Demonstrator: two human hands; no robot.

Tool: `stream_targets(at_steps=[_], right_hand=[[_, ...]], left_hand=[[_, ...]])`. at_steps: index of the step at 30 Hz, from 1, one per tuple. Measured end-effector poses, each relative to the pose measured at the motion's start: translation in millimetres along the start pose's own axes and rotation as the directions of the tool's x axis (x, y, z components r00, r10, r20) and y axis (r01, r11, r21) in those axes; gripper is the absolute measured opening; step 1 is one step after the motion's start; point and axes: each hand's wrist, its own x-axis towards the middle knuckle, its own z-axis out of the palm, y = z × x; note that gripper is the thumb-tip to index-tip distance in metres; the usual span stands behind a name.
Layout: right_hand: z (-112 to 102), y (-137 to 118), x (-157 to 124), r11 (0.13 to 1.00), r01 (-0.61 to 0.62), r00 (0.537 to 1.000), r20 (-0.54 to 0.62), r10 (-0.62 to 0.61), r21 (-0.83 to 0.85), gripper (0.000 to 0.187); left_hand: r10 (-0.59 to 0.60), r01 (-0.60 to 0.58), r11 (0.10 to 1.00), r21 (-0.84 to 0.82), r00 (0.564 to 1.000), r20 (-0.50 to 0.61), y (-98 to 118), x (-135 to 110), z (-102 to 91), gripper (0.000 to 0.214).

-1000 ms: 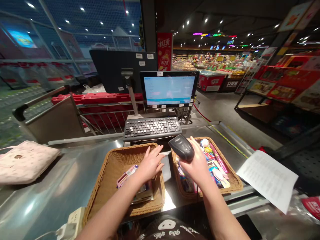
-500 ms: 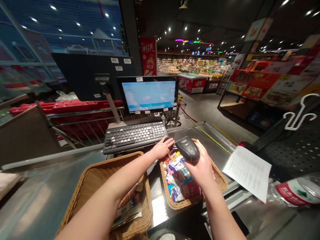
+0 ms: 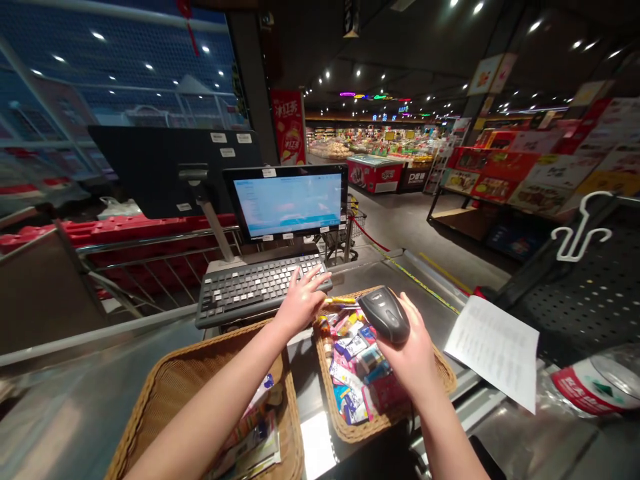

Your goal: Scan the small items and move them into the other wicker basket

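Rounded, smooth black plastic scanner (image 3: pixel 384 315): over tan wicker basket (image 3: pixel 370 432) | right hand (image 3: pixel 411 343): fingers curled round scanner | left hand (image 3: pixel 301 300): fingers spread; grip on slim yellow packet (image 3: pixel 341 300): cannot tell

On the red banner (image 3: pixel 287 127) past my screen (image 3: pixel 295 200) I can read 冰红茶, written large at the top. The dark counter (image 3: pixel 417 179) farther off shows 促销 after a big letter, P or D. The rest beats me: screen text, keyboard (image 3: pixel 240 291) letters, packets (image 3: pixel 353 353) and my paper (image 3: pixel 495 353) are too small or blurred to make out.
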Motion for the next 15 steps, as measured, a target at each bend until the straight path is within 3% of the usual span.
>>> stream_targets(at_steps=[2, 6, 9, 15], right_hand=[[-1, -5, -2, 0.999, 0.035, 0.999, -0.001, -0.035, 0.006, 0.059], [-2, -13, -4, 0.997, 0.083, 0.997, 0.0, -0.083, -0.002, 0.057], [-2, -18, -5, 0.997, 0.082, 0.997, -0.001, -0.082, -0.005, 0.058], [-6, -27, -9, 0.992, 0.121, 0.992, 0.022, -0.12, -0.028, 0.059]], left_hand=[[-0.062, 0.06, 0.996, -0.073, 0.998, -0.029, 4, -7, -15.9, 0.024], [-0.189, 0.198, 0.939, -0.281, 0.98, 0.061, 5, -15, -33.7, 0.026], [-0.231, 0.244, 0.88, -0.408, 0.969, 0.083, 3, -18, -39.7, 0.026], [-0.294, 0.303, 0.804, -0.511, 0.95, 0.1, 0, -21, -39.6, 0.029]])
